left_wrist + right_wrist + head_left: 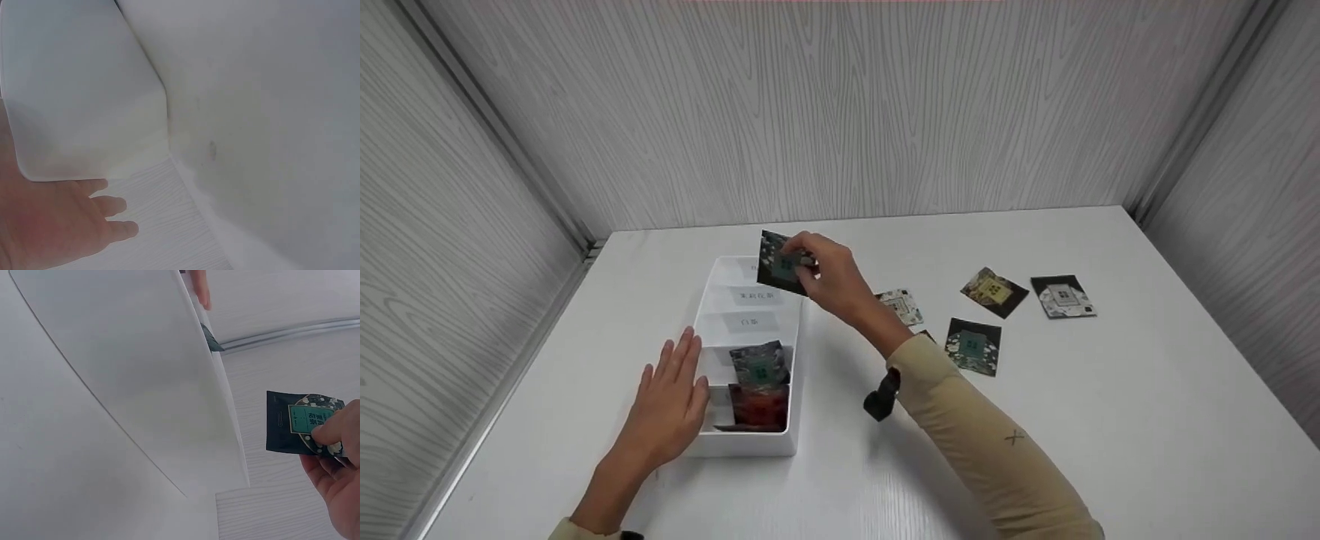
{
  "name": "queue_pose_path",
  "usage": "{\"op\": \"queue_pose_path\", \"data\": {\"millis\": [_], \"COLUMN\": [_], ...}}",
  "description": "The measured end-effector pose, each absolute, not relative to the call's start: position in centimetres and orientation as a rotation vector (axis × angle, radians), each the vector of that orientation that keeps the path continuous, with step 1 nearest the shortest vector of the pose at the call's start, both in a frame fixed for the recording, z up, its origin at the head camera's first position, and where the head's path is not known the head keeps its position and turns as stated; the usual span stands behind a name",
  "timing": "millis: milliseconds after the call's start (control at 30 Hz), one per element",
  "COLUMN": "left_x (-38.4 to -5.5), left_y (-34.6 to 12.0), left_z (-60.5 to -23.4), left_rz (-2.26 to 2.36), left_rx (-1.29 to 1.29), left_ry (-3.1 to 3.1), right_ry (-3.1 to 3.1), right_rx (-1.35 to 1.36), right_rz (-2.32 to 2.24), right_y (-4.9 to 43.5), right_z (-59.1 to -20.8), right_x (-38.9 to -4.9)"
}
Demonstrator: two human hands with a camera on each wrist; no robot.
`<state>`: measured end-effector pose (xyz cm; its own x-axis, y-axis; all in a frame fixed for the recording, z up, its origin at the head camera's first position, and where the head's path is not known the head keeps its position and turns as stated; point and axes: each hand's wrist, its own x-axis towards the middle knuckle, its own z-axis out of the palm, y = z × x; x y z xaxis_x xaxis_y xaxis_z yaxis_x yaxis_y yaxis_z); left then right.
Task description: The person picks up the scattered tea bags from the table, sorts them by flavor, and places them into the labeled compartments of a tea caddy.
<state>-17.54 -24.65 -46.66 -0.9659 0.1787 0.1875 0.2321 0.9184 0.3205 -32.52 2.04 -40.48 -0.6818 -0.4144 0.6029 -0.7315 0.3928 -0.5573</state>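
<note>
My right hand (834, 276) pinches a dark sachet with a green label (781, 262) above the far end of a white divided box (796, 352). In the right wrist view, the thumb presses on the face of this sachet (289, 422), fingers behind it. Straight-fingered, my left hand (666, 405) rests against the box's left side; the left wrist view shows its palm (45, 225) at the box wall. Inside the box, a green-labelled sachet (760, 364) lies in one compartment and a red sachet (761, 407) in the nearest one. Labels mark the farther compartments.
Right of the box lie a yellow-labelled sachet (994, 292), a white-labelled sachet (1063, 297), a green-labelled sachet (973, 346) and a pale sachet (903, 306). Another is mostly hidden by the right forearm. Panels (855, 112) enclose the white table (1170, 420) at the back and sides.
</note>
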Motion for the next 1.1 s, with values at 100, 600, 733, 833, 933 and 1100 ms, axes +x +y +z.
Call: {"op": "queue_pose_path", "data": {"millis": [100, 600, 733, 833, 933, 1100], "left_x": [-17.4, -18.0, -18.0, -17.8, -17.5, -17.3], "left_y": [-24.6, -23.8, -23.9, -24.0, -24.2, -24.7], "left_z": [-46.9, -46.9, -46.9, -47.0, -46.9, -46.6], "left_rz": [-0.52, -0.516, -0.519, -0.525, -0.519, -0.511], "left_rx": [-0.31, -0.327, -0.328, -0.328, -0.322, -0.308], "left_ry": [-2.929, -2.915, -2.9, -2.899, -2.904, -2.897], "right_ry": [-2.309, -2.357, -2.375, -2.415, -2.454, -2.454], "right_rx": [1.026, 1.069, 1.064, 1.067, 1.075, 1.102], "right_rz": [1.169, 1.11, 1.112, 1.132, 1.153, 1.159], "right_y": [1.3, 1.1, 0.7, 0.6, 0.4, 0.2], "right_z": [-40.6, -41.9, -42.0, -42.1, -42.1, -41.4], "right_x": [-32.6, -33.4, -33.4, -33.3, -33.2, -32.9]}}
